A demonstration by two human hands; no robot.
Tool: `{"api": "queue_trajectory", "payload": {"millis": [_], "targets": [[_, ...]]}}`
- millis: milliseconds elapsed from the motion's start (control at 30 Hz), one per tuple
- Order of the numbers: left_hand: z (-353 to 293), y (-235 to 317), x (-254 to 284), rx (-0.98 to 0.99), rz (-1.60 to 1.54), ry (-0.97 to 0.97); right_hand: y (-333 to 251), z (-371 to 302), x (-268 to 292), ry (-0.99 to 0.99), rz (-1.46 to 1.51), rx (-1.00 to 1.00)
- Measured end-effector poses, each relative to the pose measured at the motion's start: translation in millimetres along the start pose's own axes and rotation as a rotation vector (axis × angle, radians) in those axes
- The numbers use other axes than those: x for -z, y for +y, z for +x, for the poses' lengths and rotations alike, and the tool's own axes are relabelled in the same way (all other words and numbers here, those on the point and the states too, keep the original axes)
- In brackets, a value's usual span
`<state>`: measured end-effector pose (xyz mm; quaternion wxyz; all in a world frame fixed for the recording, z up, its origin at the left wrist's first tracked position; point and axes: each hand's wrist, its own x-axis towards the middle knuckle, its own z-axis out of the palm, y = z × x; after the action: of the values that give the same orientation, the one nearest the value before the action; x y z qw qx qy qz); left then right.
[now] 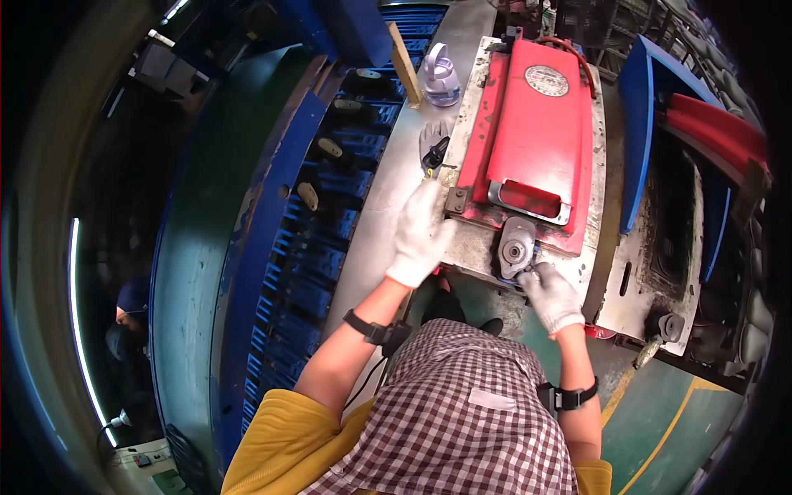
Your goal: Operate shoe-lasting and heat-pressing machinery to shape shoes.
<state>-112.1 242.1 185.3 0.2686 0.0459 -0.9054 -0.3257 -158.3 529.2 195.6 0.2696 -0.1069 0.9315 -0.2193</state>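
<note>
My left hand (421, 235), in a white glove, is beside the left front corner of a red-lidded machine (540, 124). Its fingers stretch forward and look apart, with no object visible in them. Just beyond the fingertips lies a black item (435, 154) with a yellow tip, by a grey glove-shaped thing (434, 132). My right hand (551, 299), gloved too, curls its fingers at the lower right of a grey rounded part (517, 246) on the machine's front. What those fingers hold, if anything, is hidden; something bluish shows beside them.
A clear lidded bottle (441, 78) stands on the metal ledge (384, 186). Left of it, a blue slotted rack (305, 264) carries several sole-shaped pieces (308, 195), beside a green conveyor belt (194, 206). Another machine with a raised blue-edged lid (639, 124) is on the right. A person's head (132, 297) shows far left.
</note>
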Motion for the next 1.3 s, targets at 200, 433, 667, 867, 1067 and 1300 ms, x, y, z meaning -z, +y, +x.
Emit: {"api": "queue_trajectory", "payload": {"millis": [200, 433, 667, 867, 1067, 1300], "targets": [[69.5, 98.4, -44.8, -0.367, 0.052, -0.52, -2.5, 6.6, -2.3, -0.03, 0.103, 0.003], [98.4, 115.2, -79.8, -0.164, 0.263, -0.88, 3.7, 5.0, -5.5, 0.01, 0.166, 0.061], [116.9, 113.6, -88.0, -0.046, 0.248, -1.089, 8.7, 7.7, -11.6, 0.044, 0.176, 0.093], [116.0, 115.8, -87.2, -0.033, 0.259, -1.088, 9.5, 7.2, -11.7, 0.046, 0.2, 0.088], [115.4, 116.0, -86.5, -0.045, 0.251, -1.078, 9.3, 5.8, -10.6, 0.063, 0.237, 0.099], [114.7, 116.9, -85.7, -0.04, 0.248, -1.064, 2.0, 1.8, -3.2, 0.04, 0.236, 0.052]]}}
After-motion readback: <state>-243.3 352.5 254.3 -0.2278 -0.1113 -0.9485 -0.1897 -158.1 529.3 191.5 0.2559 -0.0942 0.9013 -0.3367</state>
